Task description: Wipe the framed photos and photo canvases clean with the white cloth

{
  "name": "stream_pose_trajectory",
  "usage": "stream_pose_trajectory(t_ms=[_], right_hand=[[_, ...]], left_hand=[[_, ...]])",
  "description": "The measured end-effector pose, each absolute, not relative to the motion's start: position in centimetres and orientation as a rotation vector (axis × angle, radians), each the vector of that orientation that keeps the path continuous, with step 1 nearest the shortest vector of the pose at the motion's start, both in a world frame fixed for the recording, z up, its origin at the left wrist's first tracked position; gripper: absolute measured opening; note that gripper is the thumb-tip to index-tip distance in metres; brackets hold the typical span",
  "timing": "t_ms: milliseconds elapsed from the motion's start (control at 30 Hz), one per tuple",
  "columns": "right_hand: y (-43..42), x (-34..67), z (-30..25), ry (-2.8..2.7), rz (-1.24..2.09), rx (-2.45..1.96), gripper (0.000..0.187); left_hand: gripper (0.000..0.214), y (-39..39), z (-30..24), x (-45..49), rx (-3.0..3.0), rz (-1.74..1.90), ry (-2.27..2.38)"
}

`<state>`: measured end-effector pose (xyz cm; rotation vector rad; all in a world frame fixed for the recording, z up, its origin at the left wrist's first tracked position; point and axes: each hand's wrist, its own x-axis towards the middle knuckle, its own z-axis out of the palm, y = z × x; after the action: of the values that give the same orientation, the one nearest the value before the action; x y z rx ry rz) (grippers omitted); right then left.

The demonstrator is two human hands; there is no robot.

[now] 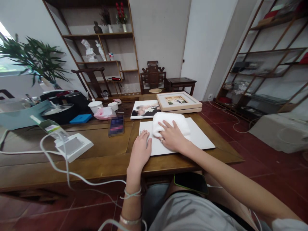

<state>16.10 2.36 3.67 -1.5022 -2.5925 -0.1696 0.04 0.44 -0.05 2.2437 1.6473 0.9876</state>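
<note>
A white board lies flat near the table's front edge, and a thick folded white towel rests on it. My right hand, with a ring on one finger, is on the towel, its fingers spread and curved into the soft cloth; the thumb is hidden. At the board's left edge my left hand lies palm down, with fingers stretched out and the thumb apart. It holds nothing. Behind the board, a picture panel lies flat, partly under pale wooden framed pictures that are stacked.
A phone, a blue box and an opened white box lie left on the wooden table. A white cable loops past my left forearm. Another phone rests on my lap. Pots stand far left.
</note>
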Motion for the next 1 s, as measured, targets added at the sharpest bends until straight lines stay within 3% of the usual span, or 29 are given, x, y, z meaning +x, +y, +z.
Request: stream_pose_trajectory(t_ms=[167, 400, 567, 733, 1000], right_hand=[[-1.5, 15.6, 3.4, -2.601, -0.251, -1.451, 0.034], [-6.2, 18.0, 4.5, -2.704, 0.094, -1.252, 0.025], [-4.7, 20.6, 5.2, -2.760, 0.289, -1.032, 0.023], [-2.0, 21.7, 5.5, -2.670, 0.421, -1.096, 0.029], [3.1, 21.1, 4.7, -2.568, 0.287, -1.199, 0.034]], left_hand=[[0.035, 0.5, -0.2, 0.0, 2.244, 1.002, 1.649], [0.039, 0.2, 0.3, 0.0, 2.257, 0.956, 1.606], [0.039, 0.3, 0.2, 0.0, 2.274, 0.964, 1.606], [0.037, 0.4, 0.0, 0.0, 2.251, 0.969, 1.633], [0.037, 0.3, 0.2, 0.1, 2.229, 0.949, 1.658]])
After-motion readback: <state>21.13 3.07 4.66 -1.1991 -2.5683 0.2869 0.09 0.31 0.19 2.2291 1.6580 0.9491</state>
